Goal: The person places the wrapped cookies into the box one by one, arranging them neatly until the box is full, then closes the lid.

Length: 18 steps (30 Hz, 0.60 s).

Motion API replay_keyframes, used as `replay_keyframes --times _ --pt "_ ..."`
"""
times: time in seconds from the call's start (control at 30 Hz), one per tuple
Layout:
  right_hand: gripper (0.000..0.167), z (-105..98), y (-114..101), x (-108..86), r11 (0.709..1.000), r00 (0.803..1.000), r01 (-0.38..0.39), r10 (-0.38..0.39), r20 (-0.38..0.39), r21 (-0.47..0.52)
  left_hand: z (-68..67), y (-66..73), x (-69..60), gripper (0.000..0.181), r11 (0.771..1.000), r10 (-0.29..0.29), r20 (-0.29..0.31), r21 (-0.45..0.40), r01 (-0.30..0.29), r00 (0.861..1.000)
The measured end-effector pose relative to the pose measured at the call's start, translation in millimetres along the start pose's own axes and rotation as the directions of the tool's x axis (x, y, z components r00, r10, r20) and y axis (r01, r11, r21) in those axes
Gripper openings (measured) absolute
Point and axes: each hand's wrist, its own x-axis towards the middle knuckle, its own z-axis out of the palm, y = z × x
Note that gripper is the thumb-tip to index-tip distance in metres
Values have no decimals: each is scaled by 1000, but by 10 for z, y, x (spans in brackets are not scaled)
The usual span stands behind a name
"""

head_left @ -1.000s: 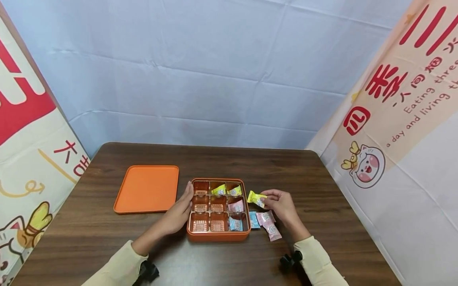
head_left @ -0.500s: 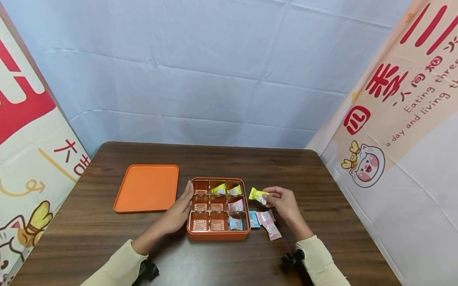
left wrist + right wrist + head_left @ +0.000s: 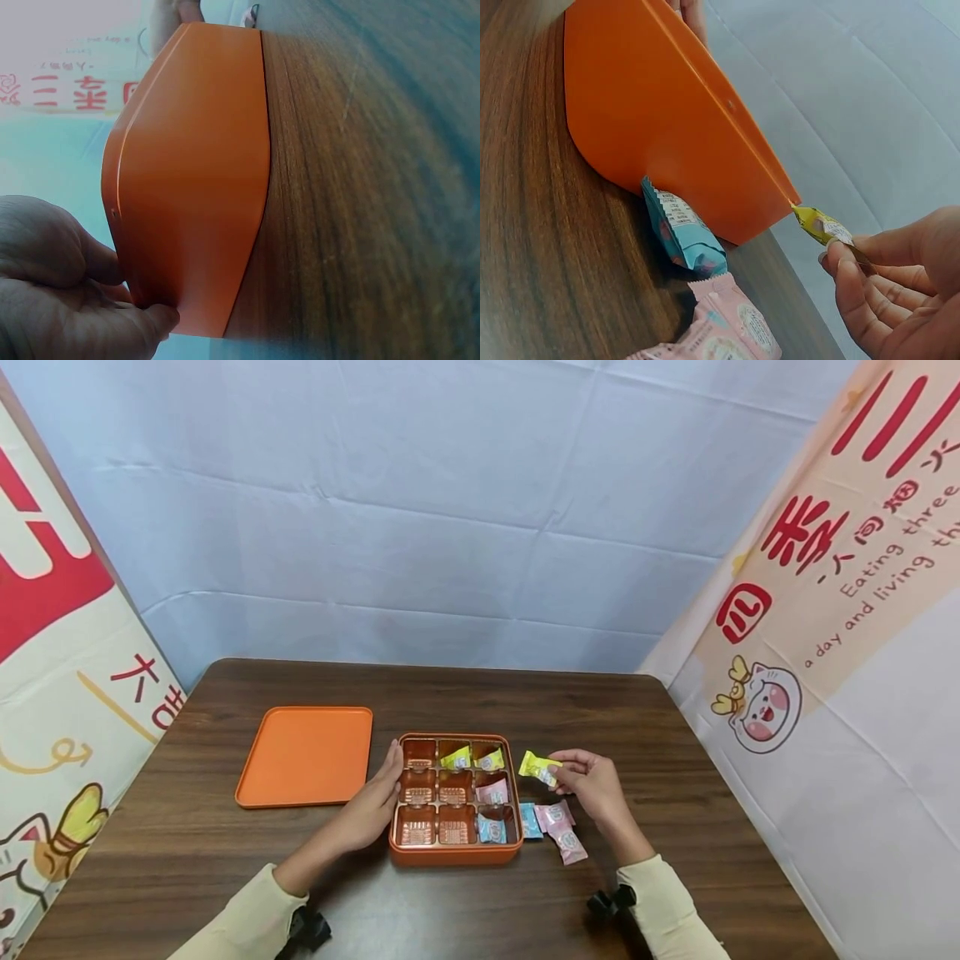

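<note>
The right hand [image 3: 596,787] pinches a yellow wrapped candy [image 3: 537,767] just right of the orange box [image 3: 456,857]; in the right wrist view thumb and fingertips hold the yellow candy [image 3: 825,226] by one end. Against the box's left wall rests the left hand [image 3: 369,807], its fingers fairly straight; the left wrist view has its thumb and fingers at the box's [image 3: 195,150] edge. Inside are nine compartments: yellow candies in the back middle [image 3: 457,758] and back right [image 3: 491,761], a pink one [image 3: 492,792] middle right, a blue one [image 3: 492,830] front right.
Beside the box's right wall lie a blue candy [image 3: 530,821] and pink candies [image 3: 567,843] on the brown wooden table [image 3: 645,727]. An orange lid [image 3: 306,757] lies flat at the left. Hanging cloths stand behind and at both sides.
The right hand has lifted slightly away from the table's front with the yellow candy still pinched. The left hand has stayed at the box, and the box's contents look the same.
</note>
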Motion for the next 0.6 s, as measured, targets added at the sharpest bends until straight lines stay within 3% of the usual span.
replay_keyframes --times 0.6 --pt "20 132 -165 -15 998 998 27 -24 51 -50 2 -12 8 60 1000 5 -6 3 -5 1000"
